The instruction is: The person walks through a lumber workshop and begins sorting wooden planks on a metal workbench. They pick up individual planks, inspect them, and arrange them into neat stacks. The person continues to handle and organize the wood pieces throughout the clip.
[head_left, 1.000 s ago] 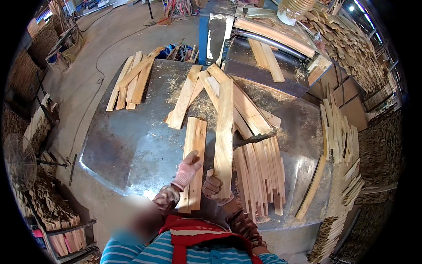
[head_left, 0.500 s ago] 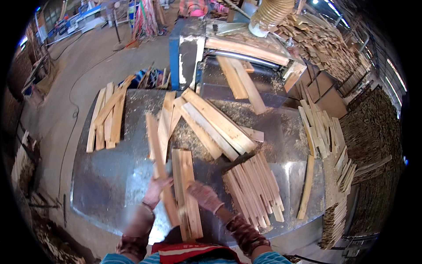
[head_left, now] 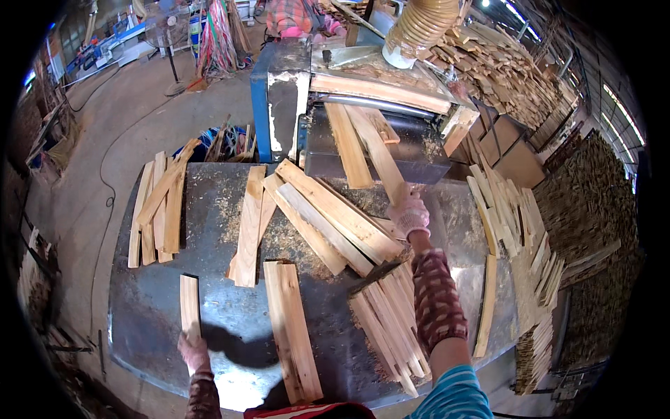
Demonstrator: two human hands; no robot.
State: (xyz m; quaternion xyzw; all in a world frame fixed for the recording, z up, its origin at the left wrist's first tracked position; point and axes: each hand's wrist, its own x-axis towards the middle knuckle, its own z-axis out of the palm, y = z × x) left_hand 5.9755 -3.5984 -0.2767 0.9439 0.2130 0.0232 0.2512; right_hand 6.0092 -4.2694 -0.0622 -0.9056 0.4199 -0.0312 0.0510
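Note:
My left hand point(head_left: 194, 353), in a pale pink work glove, is closed on the near end of a wooden board point(head_left: 189, 306) at the left of the metal table. My right hand point(head_left: 410, 211), gloved alike, reaches far forward and grips the near end of a longer board point(head_left: 377, 148) that slopes out of the machine. Beside that board lies another plank point(head_left: 349, 150) on the machine's bed. A pair of boards point(head_left: 289, 328) rests between my arms. Under my right forearm sits a neat stack of narrow strips point(head_left: 391, 318).
The blue-sided machine point(head_left: 262, 105) with a ribbed hose point(head_left: 427, 28) stands beyond the table point(head_left: 230, 318). Loose planks point(head_left: 335, 216) lie mid-table among sawdust, more planks point(head_left: 155, 216) at the left, several strips point(head_left: 506, 209) at the right. A person point(head_left: 289, 17) is behind the machine.
My left hand has moved left with its board, away from the middle pair. My right hand has left that pair and reached forward to the board at the machine.

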